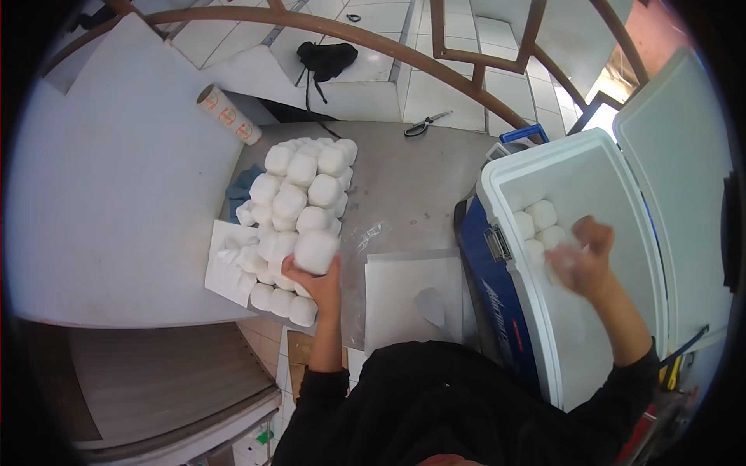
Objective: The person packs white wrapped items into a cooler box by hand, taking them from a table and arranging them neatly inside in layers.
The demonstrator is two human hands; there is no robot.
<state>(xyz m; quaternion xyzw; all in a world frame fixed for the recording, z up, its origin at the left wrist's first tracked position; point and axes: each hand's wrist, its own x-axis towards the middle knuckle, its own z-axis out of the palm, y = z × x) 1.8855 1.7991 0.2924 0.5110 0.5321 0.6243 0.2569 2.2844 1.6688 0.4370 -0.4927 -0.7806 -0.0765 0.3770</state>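
My left hand (317, 286) is wrapped around a white rounded ball (316, 252) at the near side of a stack of similar white balls (290, 202). The stack rises in layers on the grey table. My right hand (584, 260) is over the open cooler (497, 198), blurred by motion, so its fingers do not show clearly. Several white balls (542, 212) lie inside the cooler, just left of that hand.
White sheets (412, 295) lie on the grey table (420, 186) between stack and cooler. Scissors (426, 124) are at the far edge, a cardboard tube (229, 115) at the far left. The cooler lid (684, 194) stands raised on the right. A brown railing (373, 43) curves behind.
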